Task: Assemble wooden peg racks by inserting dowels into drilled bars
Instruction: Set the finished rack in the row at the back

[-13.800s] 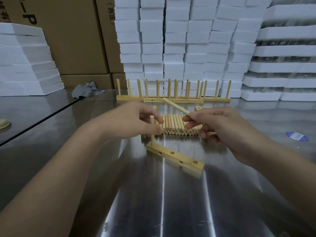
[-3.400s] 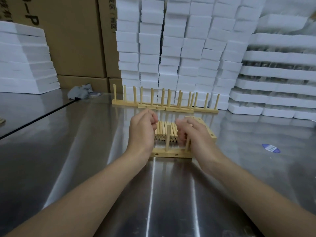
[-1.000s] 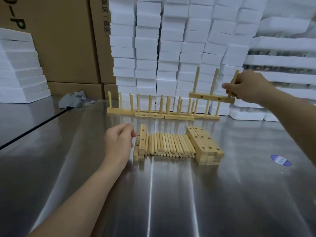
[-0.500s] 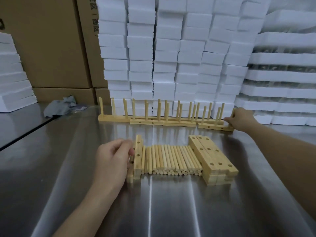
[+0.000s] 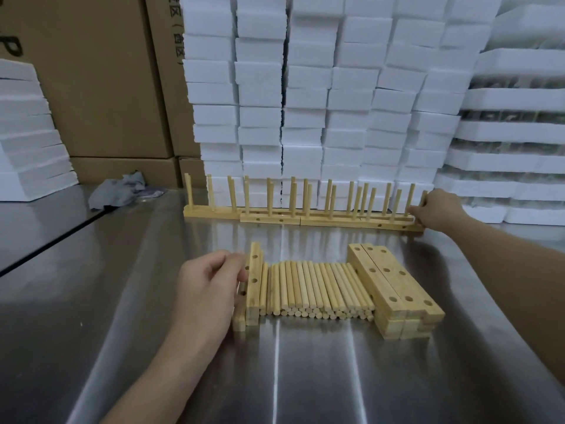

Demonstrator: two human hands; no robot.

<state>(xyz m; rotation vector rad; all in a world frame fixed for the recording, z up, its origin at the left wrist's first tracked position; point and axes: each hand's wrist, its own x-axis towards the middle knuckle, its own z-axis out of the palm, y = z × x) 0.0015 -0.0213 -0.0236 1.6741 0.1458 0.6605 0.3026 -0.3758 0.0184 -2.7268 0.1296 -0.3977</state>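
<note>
A pile of loose dowels [image 5: 318, 290] lies mid-table between two groups of drilled bars. My left hand [image 5: 208, 289] has its curled fingers round the leftmost bars [image 5: 253, 280], which stand on edge. A thicker stack of drilled bars [image 5: 394, 286] lies to the right of the dowels. Along the back runs a row of finished peg racks [image 5: 275, 214]. My right hand [image 5: 434, 209] reaches to the row's right end and grips the end dowel of the last rack [image 5: 394, 224], which sits on the table.
The steel table [image 5: 305, 377] is backed by stacked white foam blocks [image 5: 305, 117] and foam trays [image 5: 513, 154] at right. Cardboard boxes [image 5: 101, 87] stand back left, with more foam [image 5: 27, 142] at far left. A grey rag [image 5: 119, 191] lies near the boxes.
A second ago my right hand held the finished rack in the air; it has since set it down at the right end of the row. My left hand stays at the left bars.
</note>
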